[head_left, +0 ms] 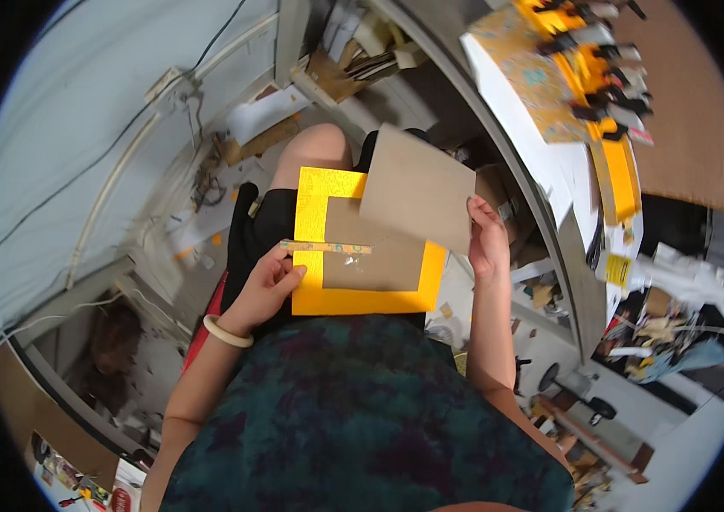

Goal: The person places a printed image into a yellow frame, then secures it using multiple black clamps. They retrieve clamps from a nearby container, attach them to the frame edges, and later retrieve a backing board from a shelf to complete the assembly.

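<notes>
A grey-brown cardboard sheet is tilted above my lap, its right edge pinched in my right hand. Below it, across my thighs, lies a board with a wide yellow border and a grey-brown middle; the sheet hides its upper right part. My left hand is closed at the board's left edge, thumb over the yellow border. From its fingertips a narrow patterned strip reaches across the border onto the grey middle. A small shiny patch shows just under the strip.
On the table at upper right, black-handled clips hold a stack of patterned yellow pieces. A yellow block stands nearby. Cluttered scraps lie at right. Paper bits litter the floor by the wall, and a grey table edge curves past my right side.
</notes>
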Available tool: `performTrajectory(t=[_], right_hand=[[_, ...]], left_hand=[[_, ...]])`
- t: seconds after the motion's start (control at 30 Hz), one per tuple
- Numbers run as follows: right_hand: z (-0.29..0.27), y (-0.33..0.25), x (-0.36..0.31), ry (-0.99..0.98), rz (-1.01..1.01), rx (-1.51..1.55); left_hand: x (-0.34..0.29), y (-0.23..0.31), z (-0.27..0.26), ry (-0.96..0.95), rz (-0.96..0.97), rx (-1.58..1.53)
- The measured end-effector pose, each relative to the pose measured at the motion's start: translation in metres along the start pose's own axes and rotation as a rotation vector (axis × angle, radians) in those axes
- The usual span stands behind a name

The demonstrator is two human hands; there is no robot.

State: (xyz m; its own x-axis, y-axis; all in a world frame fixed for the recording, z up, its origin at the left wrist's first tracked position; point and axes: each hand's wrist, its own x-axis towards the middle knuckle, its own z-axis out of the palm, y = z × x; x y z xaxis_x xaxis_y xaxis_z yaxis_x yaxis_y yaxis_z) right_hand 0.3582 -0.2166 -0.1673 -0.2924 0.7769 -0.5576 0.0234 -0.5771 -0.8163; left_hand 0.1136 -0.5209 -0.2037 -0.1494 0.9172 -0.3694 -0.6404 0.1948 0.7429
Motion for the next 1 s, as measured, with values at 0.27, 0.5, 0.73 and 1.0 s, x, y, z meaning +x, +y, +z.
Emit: performTrajectory(t=[0.27,0.5,0.73,1.0], right_hand=[[0.037,0.023,0.213,0.320,-0.093,-0.188],[0.116,0.027,0.321,0.400,-0.218,-0.258],[0.158,0.026,0.426,0.353,-0.112,-1.541],[0.141,0.073,0.515,0.214,-0.103,-0.964]], left_hand=[[0.005,-0.001,-0.007,0.134,0.010,-0.149],[0.017,0.002,-0.017,0.198,-0.052,-0.018],[0.023,0.012,-0.013,0.255,-0.079,-0.036],[0.023,0.011,-0.015,0.259,-0.136,-0.043]])
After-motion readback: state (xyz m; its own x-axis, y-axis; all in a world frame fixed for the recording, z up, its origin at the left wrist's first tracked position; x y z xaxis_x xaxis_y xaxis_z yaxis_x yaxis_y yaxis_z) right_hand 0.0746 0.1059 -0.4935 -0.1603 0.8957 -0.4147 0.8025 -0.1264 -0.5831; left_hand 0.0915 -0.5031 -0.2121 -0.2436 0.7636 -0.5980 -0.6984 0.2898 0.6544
